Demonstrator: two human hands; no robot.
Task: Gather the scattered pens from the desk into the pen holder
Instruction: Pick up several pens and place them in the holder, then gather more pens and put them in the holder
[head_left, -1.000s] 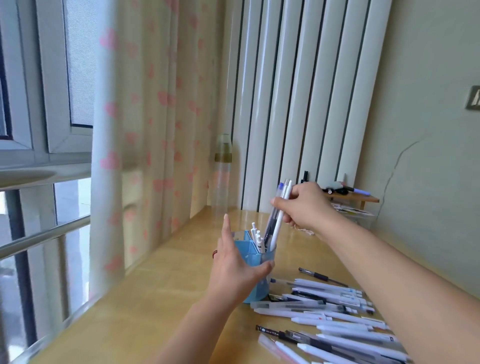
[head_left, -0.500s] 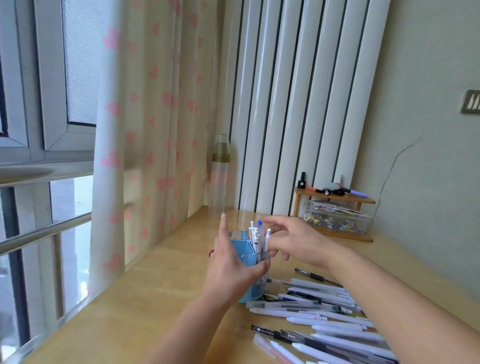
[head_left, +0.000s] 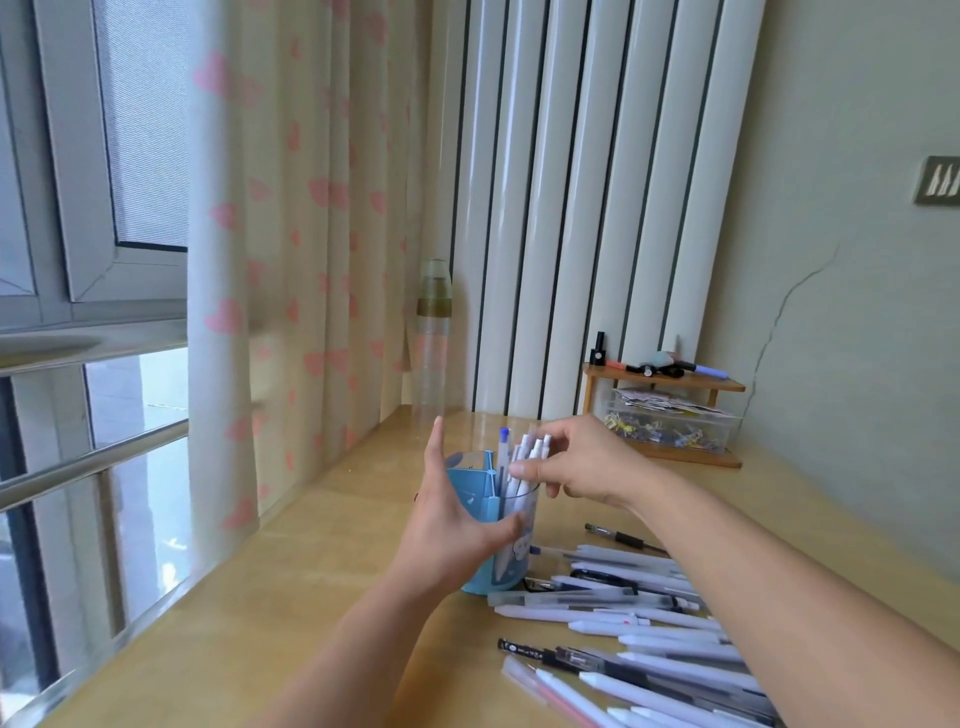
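Your left hand (head_left: 451, 525) wraps the holder (head_left: 493, 530) from its left side, thumb across the front wall, fingers up behind the rim: gripping the holder. The holder is blue with a clear front section and stands upright on the table (head_left: 291, 597).

Your right hand (head_left: 582, 462) sits just right of the holder at rim height, fingers loosely spread and curled over the tops of the pens in it (head_left: 524, 462). Fingertips touch the white caps; can't tell if you're pinching one or just resting on them. Those pens stand roughly upright in the clear section, leaning slightly right; one with a blue cap (head_left: 503, 434) sticks up on the left of the bunch.

The loose pens (head_left: 639, 623) lie flat on the table right of the holder and nearer to you, mostly white barrels, a few black, roughly parallel, the nearest nearly touching the holder's base. A single black pen (head_left: 621, 539) lies apart, right of the holder under your right forearm.

Behind the holder: a clear bottle (head_left: 434, 338) by the curtain (head_left: 291, 234), and to the far right a small wooden shelf (head_left: 670, 384) with a clear box (head_left: 670, 423) under it.
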